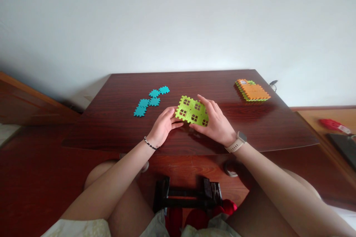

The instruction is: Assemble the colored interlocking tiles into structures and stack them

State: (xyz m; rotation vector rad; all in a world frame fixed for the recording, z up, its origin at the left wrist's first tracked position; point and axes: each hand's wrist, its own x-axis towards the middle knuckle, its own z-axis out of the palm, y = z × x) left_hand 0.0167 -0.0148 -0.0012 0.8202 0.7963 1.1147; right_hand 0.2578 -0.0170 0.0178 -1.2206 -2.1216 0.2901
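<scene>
Between my hands, above the dark wooden table (pixel 119 129), is a flat green panel of interlocking puzzle tiles (pixel 191 110) with toothed edges and several window cut-outs. My right hand (pixel 215 120) grips its right end, thumb at the near edge and fingers over the far edge, hiding part of it. My left hand (pixel 166 124) is at the panel's left end, with fingers reaching under the near left corner. To the left, several teal puzzle tiles (pixel 144 103) lie joined in a stepped line on the table.
A stack of orange and green puzzle tiles (pixel 254 90) lies at the table's back right. A black cable (pixel 274 83) shows behind the right edge. Below the near edge are a black metal frame (pixel 186 202) and my knees. The white wall (pixel 178 22) borders the table's back.
</scene>
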